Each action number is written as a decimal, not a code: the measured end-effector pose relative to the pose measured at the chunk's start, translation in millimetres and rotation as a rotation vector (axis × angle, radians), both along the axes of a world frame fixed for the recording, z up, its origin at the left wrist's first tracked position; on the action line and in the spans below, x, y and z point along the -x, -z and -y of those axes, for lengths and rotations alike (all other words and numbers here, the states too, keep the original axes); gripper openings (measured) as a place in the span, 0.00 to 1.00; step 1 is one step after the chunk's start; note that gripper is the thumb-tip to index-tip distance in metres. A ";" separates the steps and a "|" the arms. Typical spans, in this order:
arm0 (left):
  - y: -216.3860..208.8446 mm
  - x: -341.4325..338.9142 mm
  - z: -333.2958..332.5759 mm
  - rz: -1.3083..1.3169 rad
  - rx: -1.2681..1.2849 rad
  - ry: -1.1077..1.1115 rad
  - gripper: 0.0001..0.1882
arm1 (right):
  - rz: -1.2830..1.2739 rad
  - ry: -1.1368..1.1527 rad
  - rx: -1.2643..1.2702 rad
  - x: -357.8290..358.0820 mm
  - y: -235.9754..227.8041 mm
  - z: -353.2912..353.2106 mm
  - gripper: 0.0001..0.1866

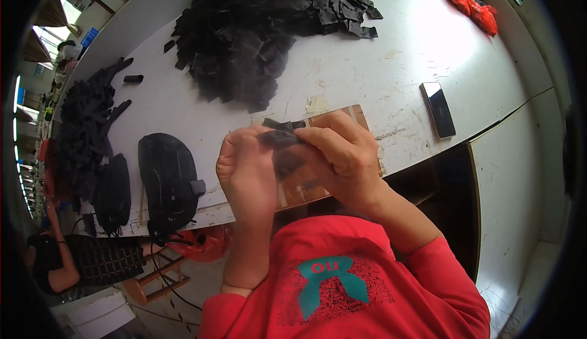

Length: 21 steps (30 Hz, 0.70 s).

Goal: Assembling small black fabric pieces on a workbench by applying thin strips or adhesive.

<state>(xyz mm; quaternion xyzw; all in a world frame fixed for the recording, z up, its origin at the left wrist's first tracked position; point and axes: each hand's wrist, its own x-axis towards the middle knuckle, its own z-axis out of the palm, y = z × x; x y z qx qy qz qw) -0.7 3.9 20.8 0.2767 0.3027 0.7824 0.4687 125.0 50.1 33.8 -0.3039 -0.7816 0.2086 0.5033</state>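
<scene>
Between my two hands is a small piece of black fabric, folded or bunched, with a loose part hanging below. My left hand has its fingers closed on the left end of the fabric. On the other end, my right hand pinches with thumb and fingertips. Both hands are above a brown board at the table's near edge. Beyond them lies a large heap of black fabric pieces. My palms hide part of the held fabric.
A phone lies to the right on the white table. Left are a black bag-like item and a pile of black rolled strips. Red plastic bags sit far right. Another person sits at lower left beside a wooden stool.
</scene>
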 end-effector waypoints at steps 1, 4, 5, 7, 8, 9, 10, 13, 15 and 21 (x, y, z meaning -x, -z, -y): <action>4.5 0.4 0.6 -0.014 0.002 -0.018 0.06 | -0.005 -0.020 -0.019 -0.7 5.2 -2.0 0.10; 13.3 -0.3 5.6 -0.165 0.028 -0.028 0.05 | -0.006 -0.064 -0.042 -4.8 20.6 -4.9 0.09; 12.9 -2.0 5.9 -0.196 0.009 -0.031 0.05 | -0.004 -0.088 -0.050 -6.2 23.6 -4.7 0.09; 15.6 1.7 5.2 -0.214 0.020 -0.013 0.05 | -0.006 -0.067 -0.057 -2.8 25.4 -3.2 0.08; 16.3 3.3 3.8 -0.237 0.029 0.007 0.05 | -0.012 -0.044 -0.065 -1.6 25.3 -2.9 0.08; 15.2 3.2 1.9 -0.327 0.034 0.021 0.07 | -0.010 -0.044 -0.068 -5.2 23.1 -2.0 0.08; 13.9 5.6 2.1 -0.418 0.046 0.024 0.09 | 0.034 -0.090 0.097 -9.1 19.7 0.0 0.08; 10.6 12.1 1.7 -0.650 0.239 0.125 0.12 | 0.092 -0.145 0.350 -16.5 3.3 0.4 0.09; 12.2 15.4 3.3 -0.771 0.288 0.156 0.12 | 0.062 -0.150 0.408 -17.1 -4.6 2.8 0.09; 10.1 8.3 3.6 -0.906 0.290 0.061 0.07 | 0.122 -0.065 0.148 -5.1 8.1 2.8 0.08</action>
